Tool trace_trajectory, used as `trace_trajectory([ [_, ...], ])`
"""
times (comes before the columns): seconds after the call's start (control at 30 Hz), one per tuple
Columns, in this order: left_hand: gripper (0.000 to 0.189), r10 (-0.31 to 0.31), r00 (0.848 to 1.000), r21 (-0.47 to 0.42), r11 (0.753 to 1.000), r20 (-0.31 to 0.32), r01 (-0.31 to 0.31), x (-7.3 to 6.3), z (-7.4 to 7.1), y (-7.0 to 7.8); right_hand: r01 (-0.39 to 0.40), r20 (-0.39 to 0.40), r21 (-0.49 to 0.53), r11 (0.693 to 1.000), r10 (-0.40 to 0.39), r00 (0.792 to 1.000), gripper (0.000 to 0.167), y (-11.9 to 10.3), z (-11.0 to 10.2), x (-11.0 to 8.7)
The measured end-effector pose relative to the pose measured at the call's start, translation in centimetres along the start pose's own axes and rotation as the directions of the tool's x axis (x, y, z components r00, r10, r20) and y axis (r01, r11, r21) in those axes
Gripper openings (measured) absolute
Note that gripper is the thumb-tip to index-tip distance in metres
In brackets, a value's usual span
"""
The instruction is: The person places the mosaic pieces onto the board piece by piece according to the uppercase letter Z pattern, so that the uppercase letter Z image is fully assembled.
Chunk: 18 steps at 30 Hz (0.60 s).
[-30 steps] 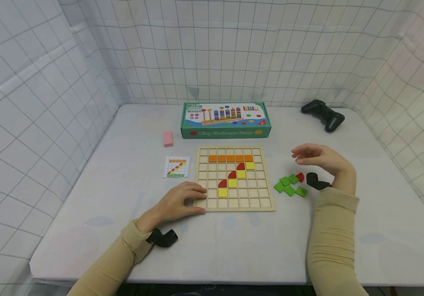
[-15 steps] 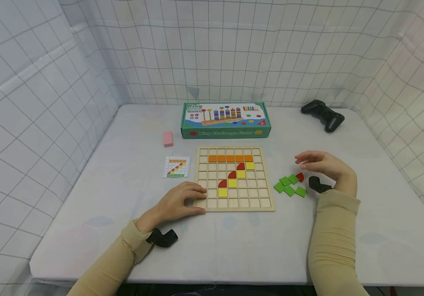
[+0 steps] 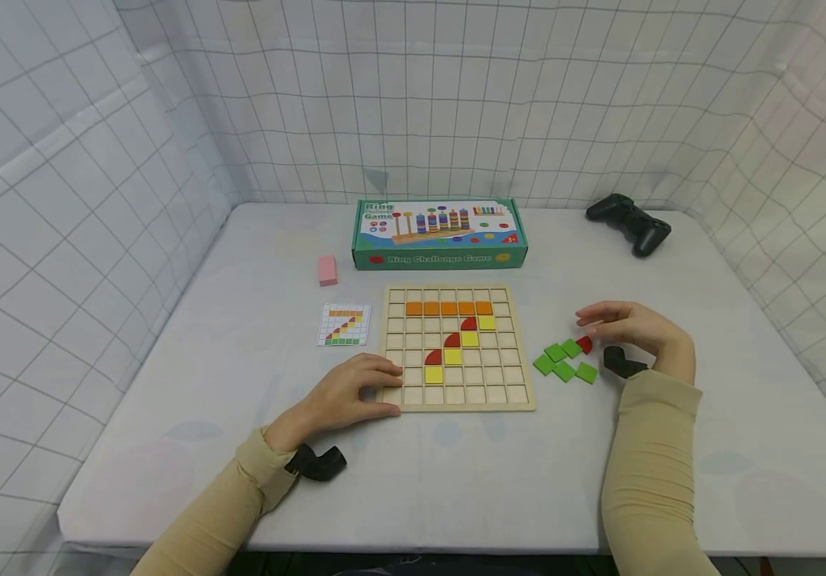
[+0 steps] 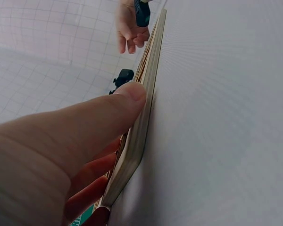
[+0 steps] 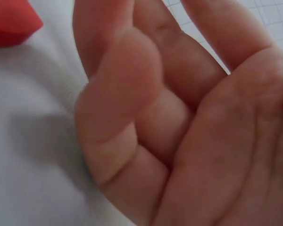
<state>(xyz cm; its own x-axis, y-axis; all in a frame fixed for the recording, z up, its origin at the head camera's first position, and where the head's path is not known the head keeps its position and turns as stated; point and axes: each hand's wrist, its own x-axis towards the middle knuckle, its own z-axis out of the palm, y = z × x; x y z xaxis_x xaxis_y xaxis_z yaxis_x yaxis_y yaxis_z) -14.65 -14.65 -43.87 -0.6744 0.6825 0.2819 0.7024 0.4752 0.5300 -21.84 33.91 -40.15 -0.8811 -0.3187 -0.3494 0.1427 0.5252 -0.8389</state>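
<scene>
The wooden grid board (image 3: 521, 384) lies flat, bearing an orange row of squares, yellow squares and red quarter-round pieces in a diagonal. My left hand (image 3: 355, 390) holds its near left corner; in the left wrist view the thumb (image 4: 132, 94) presses the front edge and the fingers lie along the adjoining side. To the right of the board is a loose group of green square tiles (image 3: 564, 370), with a red quarter-round piece (image 3: 583, 345) beside them. Just above and right of that piece, my right hand (image 3: 636, 326) hovers with loosely bent fingers, holding nothing.
A pattern card (image 3: 344, 325) lies left of the board, with a pink block (image 3: 327, 270) behind it. The green Ring Challenge Game box (image 3: 440, 234) stands behind the board. A black game controller (image 3: 629, 225) sits at the back right. Grid-patterned cloth walls surround the table.
My right hand has lowered a little toward the near side and shifted slightly right, closer to the red piece. The left hand and the board have stayed put.
</scene>
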Motion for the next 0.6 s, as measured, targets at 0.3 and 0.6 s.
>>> trace_trajectory([
  [0.3, 0.04, 0.002, 1.0, 0.006, 1.0, 0.004, -0.002, 0.02, 0.03, -0.13, -0.041, -0.011, -0.009, 0.999, 0.041, 0.999, 0.051, 0.5, -0.05, -0.16],
  [0.6, 0.04, 0.006, 1.0, -0.002, 1.0, -0.001, -0.006, 0.08, 0.0, -0.04, -0.058, 0.002, 0.013, 0.998, 0.058, 0.998, 0.055, 1.0, -0.27, -0.13],
])
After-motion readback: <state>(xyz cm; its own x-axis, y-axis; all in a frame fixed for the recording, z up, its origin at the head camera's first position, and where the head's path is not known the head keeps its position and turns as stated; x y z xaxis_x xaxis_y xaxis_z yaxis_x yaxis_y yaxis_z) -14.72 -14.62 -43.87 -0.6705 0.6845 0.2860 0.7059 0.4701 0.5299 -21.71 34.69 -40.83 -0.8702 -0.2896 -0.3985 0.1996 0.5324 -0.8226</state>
